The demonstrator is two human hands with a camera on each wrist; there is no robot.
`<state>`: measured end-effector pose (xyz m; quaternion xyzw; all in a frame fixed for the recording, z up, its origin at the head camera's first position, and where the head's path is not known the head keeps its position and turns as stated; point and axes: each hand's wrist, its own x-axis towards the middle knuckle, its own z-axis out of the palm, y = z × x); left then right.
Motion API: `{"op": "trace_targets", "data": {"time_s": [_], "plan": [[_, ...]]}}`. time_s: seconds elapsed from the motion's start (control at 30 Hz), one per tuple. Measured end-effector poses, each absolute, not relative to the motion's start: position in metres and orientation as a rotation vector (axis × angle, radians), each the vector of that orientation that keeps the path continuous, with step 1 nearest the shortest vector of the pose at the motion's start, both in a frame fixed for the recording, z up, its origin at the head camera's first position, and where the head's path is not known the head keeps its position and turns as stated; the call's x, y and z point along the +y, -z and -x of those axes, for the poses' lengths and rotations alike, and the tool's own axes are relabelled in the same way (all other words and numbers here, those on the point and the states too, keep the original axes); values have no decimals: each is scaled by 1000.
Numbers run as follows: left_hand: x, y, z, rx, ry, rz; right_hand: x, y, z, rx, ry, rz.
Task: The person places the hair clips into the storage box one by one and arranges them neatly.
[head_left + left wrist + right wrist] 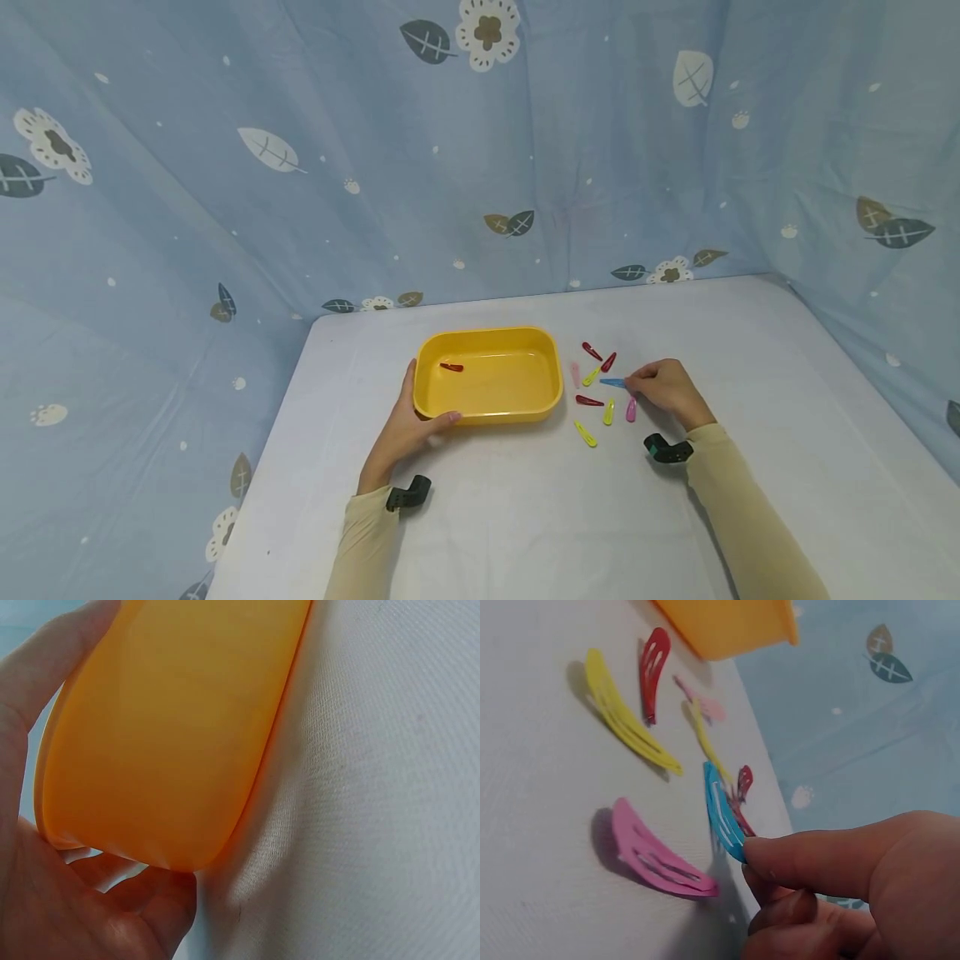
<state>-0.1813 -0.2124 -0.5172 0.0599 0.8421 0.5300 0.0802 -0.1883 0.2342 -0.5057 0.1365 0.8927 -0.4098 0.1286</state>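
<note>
My left hand (405, 432) holds the left end of a yellow plastic tray (498, 386), thumb at its near rim and fingers along the left side. The left wrist view shows the tray's outer wall (172, 742) close up, with fingertips at its lower corner. One red snap hair clip (452, 367) lies inside the tray. Right of it, my right hand (667, 390) pinches one end of a blue hair clip (721, 814) between thumb and forefinger. Near that hand lie a pink clip (656, 859), a yellow clip (626, 720) and a red clip (652, 673).
More clips are scattered right of the tray, among them a pale pink clip (575, 374), a red clip (592, 351) and a yellow clip (585, 434). A white cloth (540, 517) covers the table. Behind it hangs a blue patterned curtain (360, 233).
</note>
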Motion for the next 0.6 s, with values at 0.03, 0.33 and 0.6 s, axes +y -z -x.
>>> {"op": "trace_targets", "data": {"time_s": [0.03, 0.33, 0.6], "plan": [[-212, 517, 181, 2519, -1587, -175, 235, 505, 188, 2591, 1195, -389], [-213, 519, 182, 2522, -1577, -165, 238, 501, 189, 2574, 1228, -255], [-213, 519, 183, 2516, -1569, -144, 238, 500, 190, 2558, 1313, -250]]}}
